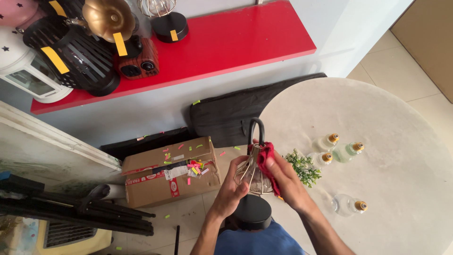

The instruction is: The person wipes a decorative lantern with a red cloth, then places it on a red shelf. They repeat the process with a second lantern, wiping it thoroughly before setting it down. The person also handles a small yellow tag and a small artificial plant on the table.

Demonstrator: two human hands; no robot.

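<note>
A red shelf (226,42) juts from the grey far wall (155,108); round pale table (387,123) right; tiled floor (415,61) beyond.

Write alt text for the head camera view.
Two bare hands hold a copper wire-cage lamp with a round black base: the left hand steadies the cage, the right hand presses a red cloth against it. Four clear glass bulbs lie on the round white table beside them.

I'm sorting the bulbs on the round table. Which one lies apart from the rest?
The clear bulb nearest the person, below the right hand, lies alone. The other three bulbs cluster together beside the small green plant.
</note>
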